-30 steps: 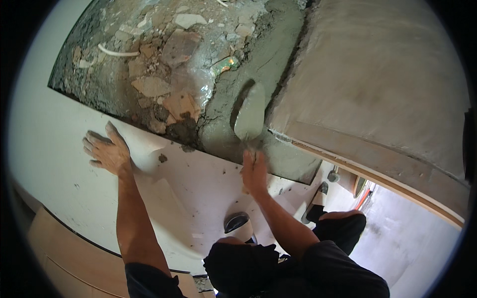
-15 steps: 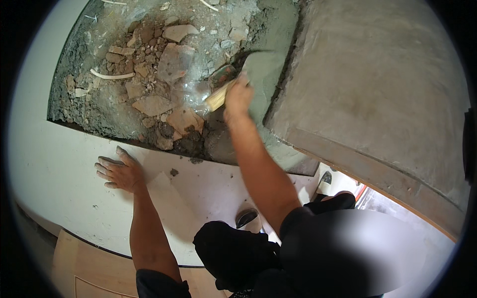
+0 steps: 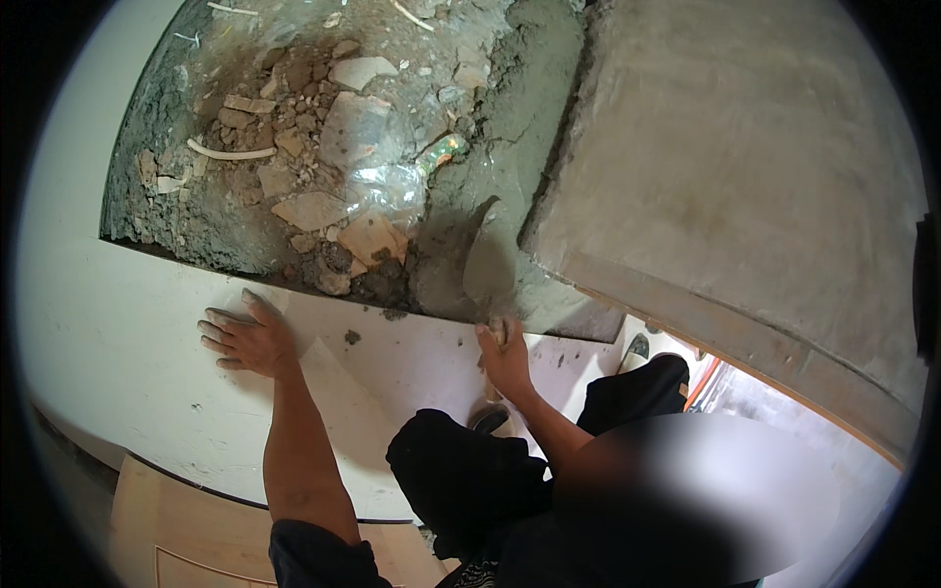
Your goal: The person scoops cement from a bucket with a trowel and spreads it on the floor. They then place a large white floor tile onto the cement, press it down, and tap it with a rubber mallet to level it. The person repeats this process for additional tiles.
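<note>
My right hand [image 3: 504, 351] is closed round the handle of a trowel [image 3: 489, 257], close to the front edge of the white panel. Its grey blade points away from me and lies against the wet grey mortar [image 3: 515, 162], which runs in a strip beside the raised slab. My left hand [image 3: 247, 335] is spread flat on the smooth white panel [image 3: 382, 367], holding nothing. Most of the trowel's handle is hidden by my fingers.
Broken tile pieces and rubble [image 3: 312, 210] lie left of the mortar, with crumpled clear plastic [image 3: 392, 178] among them. A raised grey slab [image 3: 725, 147] borders the right. A light wooden panel [image 3: 132, 510] shows at the lower left.
My right hand has drawn the trowel back toward me, from the middle of the mortar strip to its near end. The left hand stays put on the white panel.
</note>
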Tool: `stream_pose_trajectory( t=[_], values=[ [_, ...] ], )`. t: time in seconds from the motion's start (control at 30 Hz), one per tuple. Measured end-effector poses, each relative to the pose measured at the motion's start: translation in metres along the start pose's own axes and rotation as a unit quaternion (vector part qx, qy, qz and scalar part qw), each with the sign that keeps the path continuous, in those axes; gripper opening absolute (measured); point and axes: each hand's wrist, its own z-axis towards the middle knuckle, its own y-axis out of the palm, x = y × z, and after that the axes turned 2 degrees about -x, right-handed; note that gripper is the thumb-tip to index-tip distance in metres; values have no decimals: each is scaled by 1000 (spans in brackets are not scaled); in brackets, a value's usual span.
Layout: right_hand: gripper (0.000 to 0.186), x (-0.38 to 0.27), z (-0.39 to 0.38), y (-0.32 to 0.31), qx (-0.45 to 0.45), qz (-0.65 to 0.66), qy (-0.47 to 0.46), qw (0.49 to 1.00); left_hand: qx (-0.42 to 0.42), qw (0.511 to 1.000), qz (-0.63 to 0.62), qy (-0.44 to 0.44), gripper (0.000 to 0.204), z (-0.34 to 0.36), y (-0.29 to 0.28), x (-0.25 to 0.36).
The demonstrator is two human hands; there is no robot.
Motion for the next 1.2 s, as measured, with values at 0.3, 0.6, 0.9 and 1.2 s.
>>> stream_pose_trajectory(
  t=[0.3,0.6,0.9,1.2],
  values=[
    [28,-20,-21,8,-39,113,79,990,-6,1000,19,8,82,0,-3,2],
    [32,-66,31,-12,19,41,-18,999,-9,1000,23,-7,82,1,-4,5],
    [31,-225,196,-36,83,75,-111,987,-2,1000,28,-4,81,1,1,0],
    [43,-63,74,-6,151,-234,-208,938,7,1000,21,5,81,2,7,-5]
  ],
)
